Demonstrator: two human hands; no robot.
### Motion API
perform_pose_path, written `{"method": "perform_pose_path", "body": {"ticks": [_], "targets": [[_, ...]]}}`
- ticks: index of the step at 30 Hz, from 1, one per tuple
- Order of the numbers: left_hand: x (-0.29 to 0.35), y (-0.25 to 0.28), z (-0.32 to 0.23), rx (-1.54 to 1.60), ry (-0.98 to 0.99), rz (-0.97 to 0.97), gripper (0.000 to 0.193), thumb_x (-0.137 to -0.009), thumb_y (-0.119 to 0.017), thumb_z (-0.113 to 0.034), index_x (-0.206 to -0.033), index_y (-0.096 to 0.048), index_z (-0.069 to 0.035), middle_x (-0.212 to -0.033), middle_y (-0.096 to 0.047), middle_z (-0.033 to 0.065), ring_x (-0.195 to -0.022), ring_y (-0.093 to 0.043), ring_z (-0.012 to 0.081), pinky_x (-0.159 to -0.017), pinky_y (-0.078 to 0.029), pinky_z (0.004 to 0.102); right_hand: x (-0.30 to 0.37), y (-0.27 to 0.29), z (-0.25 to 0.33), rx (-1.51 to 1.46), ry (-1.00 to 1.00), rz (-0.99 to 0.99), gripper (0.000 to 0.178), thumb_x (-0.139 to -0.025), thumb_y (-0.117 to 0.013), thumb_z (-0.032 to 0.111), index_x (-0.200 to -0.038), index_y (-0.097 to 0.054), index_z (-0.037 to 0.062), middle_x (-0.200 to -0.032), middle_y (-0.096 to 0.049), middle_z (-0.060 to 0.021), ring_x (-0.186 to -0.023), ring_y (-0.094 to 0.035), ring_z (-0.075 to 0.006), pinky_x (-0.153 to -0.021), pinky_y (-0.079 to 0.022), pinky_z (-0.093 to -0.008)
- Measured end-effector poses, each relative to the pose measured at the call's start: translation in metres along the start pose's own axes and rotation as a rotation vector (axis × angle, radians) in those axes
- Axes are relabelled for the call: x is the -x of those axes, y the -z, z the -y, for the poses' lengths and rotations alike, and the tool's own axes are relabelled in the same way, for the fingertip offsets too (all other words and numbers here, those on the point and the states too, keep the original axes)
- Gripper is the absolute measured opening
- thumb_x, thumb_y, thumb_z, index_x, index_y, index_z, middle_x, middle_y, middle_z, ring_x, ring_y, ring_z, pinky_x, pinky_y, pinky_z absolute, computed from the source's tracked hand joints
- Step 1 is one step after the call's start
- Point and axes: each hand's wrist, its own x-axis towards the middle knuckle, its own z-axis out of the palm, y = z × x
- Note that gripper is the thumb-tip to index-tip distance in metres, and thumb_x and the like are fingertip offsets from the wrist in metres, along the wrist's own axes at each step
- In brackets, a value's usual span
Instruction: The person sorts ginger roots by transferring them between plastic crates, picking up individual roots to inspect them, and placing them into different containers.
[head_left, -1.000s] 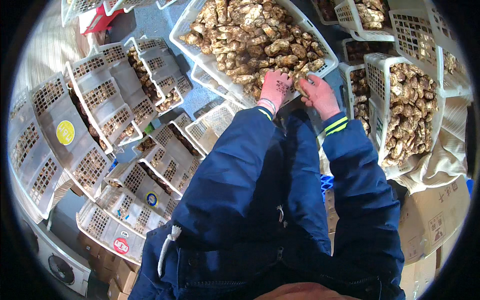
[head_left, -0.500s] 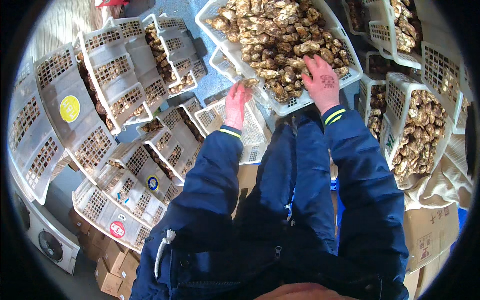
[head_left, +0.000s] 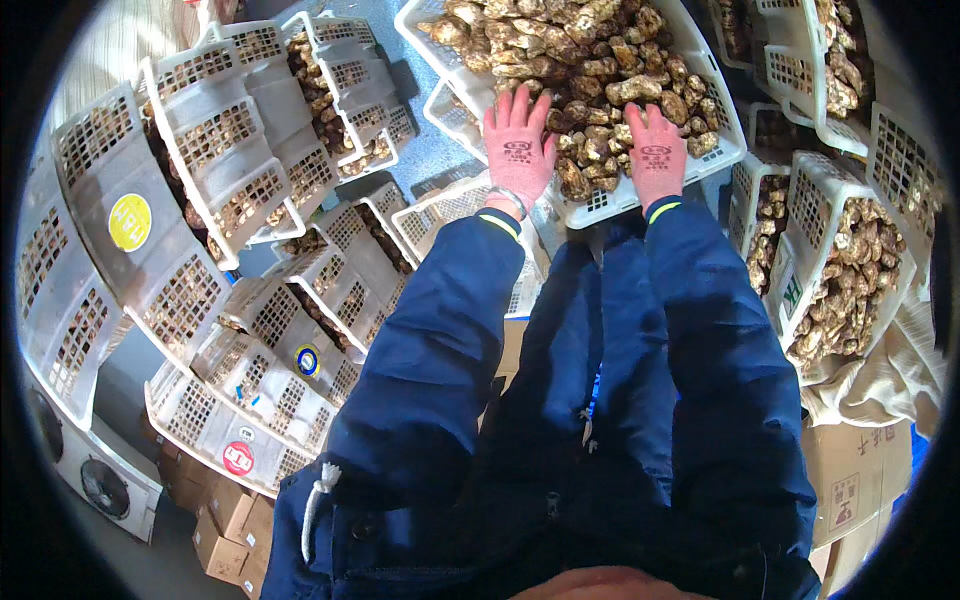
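A white plastic crate (head_left: 722,120) heaped with brown-and-cream mushrooms (head_left: 590,55) is in front of me, tilted in the view. Both my hands wear pink gloves with dark printing on the back. My left hand (head_left: 520,150) lies at the crate's left near side, palm down, fingers spread onto the edge of the heap. Nothing shows in its grasp. At the near right, my right hand (head_left: 656,160) rests its parted fingertips on mushrooms. What lies under both palms is hidden. Another white crate (head_left: 440,215) stands lower, left of my left forearm.
Stacked white crates (head_left: 225,140) of mushrooms fill the left side. More filled crates (head_left: 850,260) stand at the right, above a cloth (head_left: 870,380) and a cardboard box (head_left: 850,470). Small cartons (head_left: 225,535) and a white unit with a fan (head_left: 105,485) are at lower left.
My left hand held a mushroom beside the crate; it has moved right onto the heap with fingers spread, and that mushroom no longer shows. My right hand stays on the heap, slightly lower against the mushrooms.
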Motion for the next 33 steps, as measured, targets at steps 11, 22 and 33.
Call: {"method": "perform_pose_path", "body": {"ticks": [11, 22, 33], "targets": [[0.008, -0.021, -0.004, -0.011, -0.071, 0.075, 0.061, -0.078, -0.059, -0.04, -0.132, -0.044, -0.015, -0.138, -0.034, 0.019, -0.128, -0.028, 0.041, -0.107, -0.016, 0.0527, 0.057, 0.011, -0.031, -0.117, 0.226, -0.071, 0.031, -0.074, -0.056, 0.012, -0.105, -0.058, 0.0111, -0.126, -0.048, -0.0117, -0.113, -0.048, -0.028, -0.088, -0.043, -0.0373], [0.038, -0.032, -0.053, 0.012, -0.415, 0.314, 0.065, -0.074, -0.063, -0.042, -0.13, -0.044, -0.013, -0.137, -0.038, 0.0154, -0.129, -0.033, 0.0315, -0.106, -0.02, 0.0521, 0.003, 0.054, -0.016, -0.242, 0.121, -0.297, 0.032, -0.076, -0.056, 0.011, -0.107, -0.058, 0.0172, -0.114, -0.053, -0.0084, -0.105, -0.052, -0.0253, -0.083, -0.044, -0.0376], [0.043, -0.042, -0.035, -0.055, 0.007, 0.105, 0.075, -0.075, -0.063, -0.042, -0.133, -0.035, -0.002, -0.138, -0.034, 0.0189, -0.13, -0.028, 0.0356, -0.107, -0.015, 0.0527, -0.054, 0.036, -0.011, -0.004, 0.093, -0.078, 0.022, -0.082, -0.059, 0.028, -0.102, -0.06, 0.0195, -0.089, -0.061, -0.004, -0.084, -0.059, -0.0237, -0.074, -0.047, -0.0363]]}}
